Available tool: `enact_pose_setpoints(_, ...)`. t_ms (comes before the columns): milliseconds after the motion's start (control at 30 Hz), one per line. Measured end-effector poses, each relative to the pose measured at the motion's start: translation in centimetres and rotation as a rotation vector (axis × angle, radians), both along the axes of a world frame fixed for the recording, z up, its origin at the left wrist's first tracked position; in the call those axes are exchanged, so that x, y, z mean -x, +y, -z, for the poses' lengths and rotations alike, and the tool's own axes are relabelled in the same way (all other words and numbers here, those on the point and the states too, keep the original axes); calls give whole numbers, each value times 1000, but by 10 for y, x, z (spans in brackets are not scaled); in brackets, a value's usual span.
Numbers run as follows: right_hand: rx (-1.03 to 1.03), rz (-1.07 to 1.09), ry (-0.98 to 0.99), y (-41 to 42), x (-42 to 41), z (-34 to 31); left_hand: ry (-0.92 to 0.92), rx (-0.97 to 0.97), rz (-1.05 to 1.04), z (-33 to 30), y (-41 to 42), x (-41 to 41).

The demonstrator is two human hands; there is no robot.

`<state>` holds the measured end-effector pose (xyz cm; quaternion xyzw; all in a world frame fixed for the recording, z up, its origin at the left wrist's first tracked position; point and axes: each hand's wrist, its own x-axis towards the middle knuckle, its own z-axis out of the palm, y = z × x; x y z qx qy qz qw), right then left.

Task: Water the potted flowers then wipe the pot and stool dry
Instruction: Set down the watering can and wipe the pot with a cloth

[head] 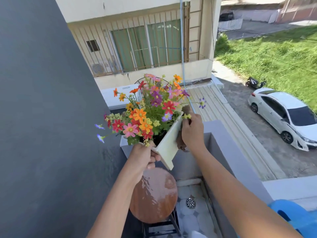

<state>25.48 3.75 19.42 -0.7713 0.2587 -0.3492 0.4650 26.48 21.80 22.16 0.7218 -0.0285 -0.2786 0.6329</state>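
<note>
The left hand [143,156] holds a cream square flower pot [169,143] up in the air above a round wooden stool [154,194], its fingers [155,158] curled shut around the pot's near bottom corner. The pot is tilted, with its flat side wall facing up and to the right. A thick bunch of orange, red, pink, purple and yellow flowers [145,114] spills out of its top toward the upper left. The right hand [192,131] presses a brown cloth [180,140] flat against that side wall; its fingers are closed over the cloth, which shows above and below the hand. The stool seat is wet, with a glossy film of water on its right half. It stands on a tiled balcony floor beside a round metal drain [190,202]. A blue plastic container [291,215] sits at the lower right, and a white car [284,117] is parked below.
</note>
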Motion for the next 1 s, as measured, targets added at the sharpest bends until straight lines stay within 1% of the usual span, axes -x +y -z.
enact_pose_setpoints(67,47,2,-46,9,0,0,21,11,-21,0,0,-1)
enact_pose_setpoints(167,109,10,-67,43,11,10,53,57,-48,-1,0,-3)
enact_pose_setpoints(200,132,-29,-95,57,16,14,70,83,-69,-2,0,-4)
enact_pose_setpoints(267,182,-173,-184,79,28,21,86,133,-114,-5,1,-7)
enact_pose_setpoints(333,257,-305,-236,88,41,32,87,152,-129,-8,4,-12)
enact_pose_setpoints(400,312,-397,-222,85,50,51,86,150,-116,-9,9,-17)
enact_pose_setpoints(433,330,-408,-206,82,54,60,87,152,-114,-9,11,-19)
enact_pose_setpoints(500,306,-350,-172,79,60,75,99,158,-116,-7,12,-20)
enact_pose_setpoints(600,220,-245,-153,78,57,80,109,166,-119,-5,7,-18)
enact_pose_setpoints(700,178,-225,-195,87,53,66,74,139,-119,-5,2,-18)
enact_pose_setpoints(800,171,-222,-253,92,48,44,22,73,-69,-2,-4,-15)
enact_pose_setpoints(933,89,-185,-311,83,38,21,65,114,-89,-2,-11,-8)
enact_pose_setpoints(1000,67,-128,-308,72,28,16,74,138,-88,-4,-11,-3)
